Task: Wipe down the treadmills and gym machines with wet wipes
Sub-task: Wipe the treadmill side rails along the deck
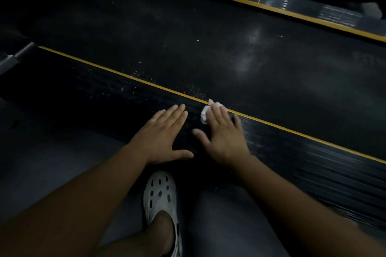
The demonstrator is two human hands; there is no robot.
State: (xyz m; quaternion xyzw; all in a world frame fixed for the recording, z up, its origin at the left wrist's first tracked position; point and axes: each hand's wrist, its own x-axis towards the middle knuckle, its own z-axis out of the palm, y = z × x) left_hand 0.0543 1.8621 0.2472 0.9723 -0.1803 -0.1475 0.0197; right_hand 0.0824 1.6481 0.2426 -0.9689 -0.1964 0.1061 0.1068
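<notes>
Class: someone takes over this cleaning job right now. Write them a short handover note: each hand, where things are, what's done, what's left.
Left hand: open, flat on the treadmill's side rail.
Right hand: open, fingers pressing the white wipe onto the rail at the yellow stripe.
Done: hard to tell.
Left: white specks along the stripe, left of the wipe, and the belt.
</notes>
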